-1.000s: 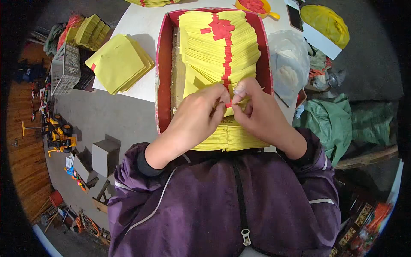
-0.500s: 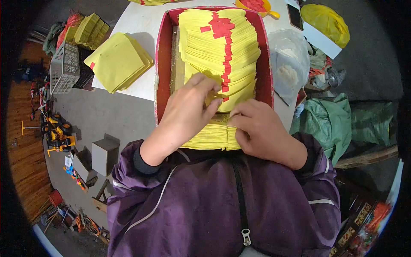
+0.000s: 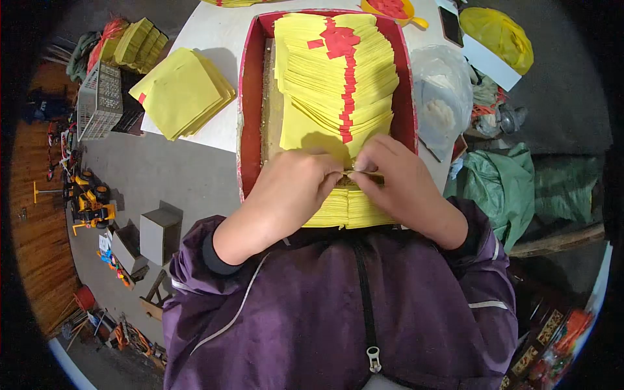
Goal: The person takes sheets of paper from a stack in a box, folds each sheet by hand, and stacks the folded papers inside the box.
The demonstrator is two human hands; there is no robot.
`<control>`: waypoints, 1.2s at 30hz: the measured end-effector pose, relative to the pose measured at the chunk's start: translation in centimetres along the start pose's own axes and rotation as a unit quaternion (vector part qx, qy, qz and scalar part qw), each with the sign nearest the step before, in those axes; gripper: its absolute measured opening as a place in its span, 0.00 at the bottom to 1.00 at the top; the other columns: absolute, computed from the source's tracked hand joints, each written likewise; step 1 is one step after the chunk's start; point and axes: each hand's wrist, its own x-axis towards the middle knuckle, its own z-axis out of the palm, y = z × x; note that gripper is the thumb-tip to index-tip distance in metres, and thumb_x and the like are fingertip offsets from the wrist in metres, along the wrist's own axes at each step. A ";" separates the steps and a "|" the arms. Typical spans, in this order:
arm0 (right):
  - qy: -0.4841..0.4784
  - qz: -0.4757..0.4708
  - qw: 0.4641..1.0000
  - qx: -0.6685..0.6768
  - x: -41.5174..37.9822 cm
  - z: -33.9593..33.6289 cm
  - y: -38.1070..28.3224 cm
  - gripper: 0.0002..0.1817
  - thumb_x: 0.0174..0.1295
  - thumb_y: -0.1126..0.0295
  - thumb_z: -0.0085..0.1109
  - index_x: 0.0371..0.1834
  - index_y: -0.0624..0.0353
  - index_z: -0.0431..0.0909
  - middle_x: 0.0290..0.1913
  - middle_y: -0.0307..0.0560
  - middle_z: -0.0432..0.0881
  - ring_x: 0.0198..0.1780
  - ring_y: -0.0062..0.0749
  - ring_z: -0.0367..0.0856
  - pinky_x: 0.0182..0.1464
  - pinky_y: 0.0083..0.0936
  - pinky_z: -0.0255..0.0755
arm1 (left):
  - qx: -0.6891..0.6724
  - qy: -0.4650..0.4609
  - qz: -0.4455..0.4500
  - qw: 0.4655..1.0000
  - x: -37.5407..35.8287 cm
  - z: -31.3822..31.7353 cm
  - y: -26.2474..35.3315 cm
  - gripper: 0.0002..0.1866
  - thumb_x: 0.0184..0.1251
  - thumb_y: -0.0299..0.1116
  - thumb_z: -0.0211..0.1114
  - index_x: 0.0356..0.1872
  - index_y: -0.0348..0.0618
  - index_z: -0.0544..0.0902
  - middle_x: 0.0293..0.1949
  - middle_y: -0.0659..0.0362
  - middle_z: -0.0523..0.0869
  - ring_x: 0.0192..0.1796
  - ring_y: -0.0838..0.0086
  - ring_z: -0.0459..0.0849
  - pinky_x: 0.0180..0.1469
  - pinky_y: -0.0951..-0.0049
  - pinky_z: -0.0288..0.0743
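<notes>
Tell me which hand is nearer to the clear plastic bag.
Right. The right hand is to the left of the clear plastic bag and closer to the body; the left hand is farther left, on the right hand's far side from the bag.

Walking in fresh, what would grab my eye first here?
Probably the fanned yellow papers with a jagged line of red paper pieces running down them, inside the red-walled box at the table's middle. Next, the two bare hands meeting at the stack's near end, then the bright yellow bag at upper right.
</notes>
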 end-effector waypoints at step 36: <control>0.196 -0.162 0.948 -0.190 12.5 -0.8 5.4 0.16 0.57 0.75 0.66 0.50 0.58 0.85 0.52 0.48 0.83 0.50 0.47 0.78 0.55 0.36 0.74 | -0.150 0.111 -0.119 0.975 3.3 -1.4 -2.2 0.05 0.73 0.27 0.67 0.45 0.38 0.86 0.31 0.63 0.86 0.27 0.78 0.78 0.29 0.78 0.70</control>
